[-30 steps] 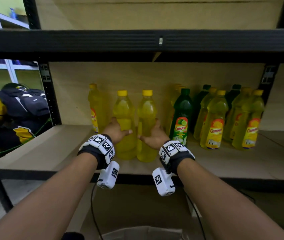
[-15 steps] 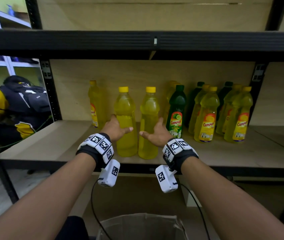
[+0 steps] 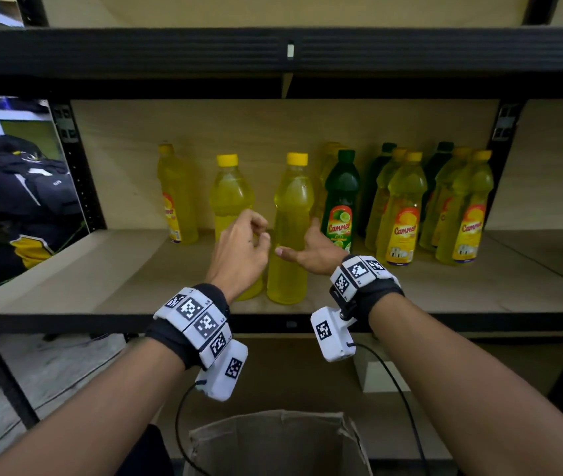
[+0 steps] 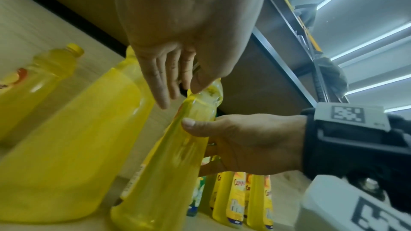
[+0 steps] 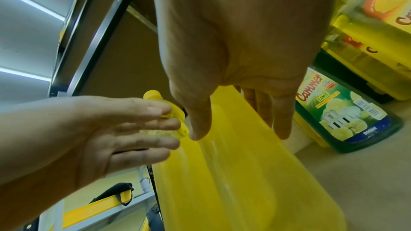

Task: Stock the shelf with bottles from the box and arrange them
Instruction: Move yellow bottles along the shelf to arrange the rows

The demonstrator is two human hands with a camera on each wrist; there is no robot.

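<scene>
Both hands have let go since the earlier frames: the left hand (image 3: 239,249) is off its bottle, fingers loosely curled and holding nothing, and the right hand (image 3: 311,250) is spread open beside the right front bottle (image 3: 288,235), its thumb apparently just touching the body.

That bottle and the left front bottle (image 3: 230,197) stand upright, close together, near the front edge of the shelf (image 3: 101,286). Both are filled with yellow liquid, so I judge them fairly heavy for their size, with smooth, probably slippery plastic walls that would give a little under a squeeze. The narrower waist above the wide lower body looks like the surest hold; the yellow caps are too small to carry by.

A lone yellow bottle (image 3: 175,194) stands farther back on the left. To the right, a green lime bottle (image 3: 340,201) is just beside the right hand, with rows of labelled yellow bottles (image 3: 400,207) and dark green ones behind it. Sliding the front pair back or rightward could knock the green bottle.

Below, the cardboard box (image 3: 273,441) sits open near the person; its contents are out of view. Another person in a yellow and black top (image 3: 15,201) crouches at far left.
</scene>
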